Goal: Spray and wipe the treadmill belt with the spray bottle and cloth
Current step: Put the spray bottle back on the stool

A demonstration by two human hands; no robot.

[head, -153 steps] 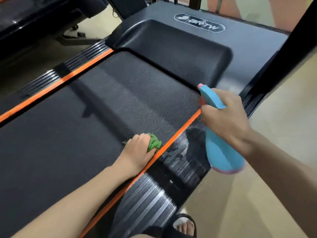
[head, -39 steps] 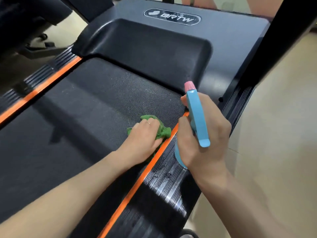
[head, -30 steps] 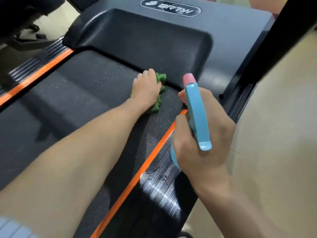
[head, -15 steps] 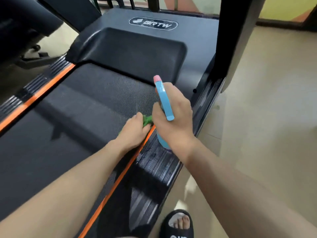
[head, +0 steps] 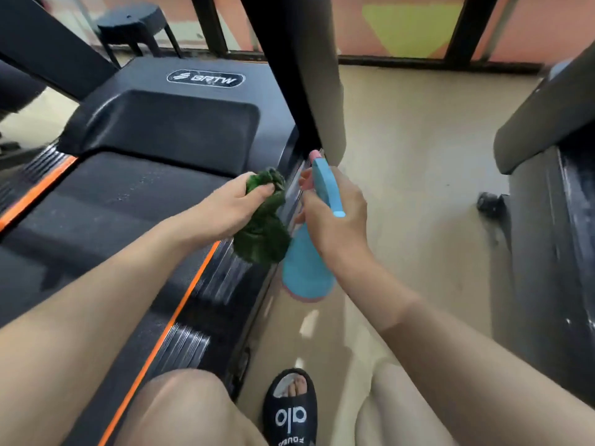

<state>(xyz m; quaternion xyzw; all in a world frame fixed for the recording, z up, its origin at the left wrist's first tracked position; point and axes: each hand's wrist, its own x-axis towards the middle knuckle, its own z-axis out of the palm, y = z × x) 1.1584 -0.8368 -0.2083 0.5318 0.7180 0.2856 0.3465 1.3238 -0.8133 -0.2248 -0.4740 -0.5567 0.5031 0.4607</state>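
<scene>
The left hand (head: 231, 207) grips the bunched green cloth (head: 262, 226) clear of the treadmill belt (head: 106, 214), while the right hand (head: 335, 220) is wrapped round the blue spray bottle (head: 306, 268), just at the cloth's 3 o'clock. With both lifted off, the wiping looks finished or paused (I cannot tell which). The belt is matte, fine-textured black; the side rail (head: 193, 336) at its 4 o'clock is ribbed and glossy, edged by an orange stripe (head: 161, 339).
</scene>
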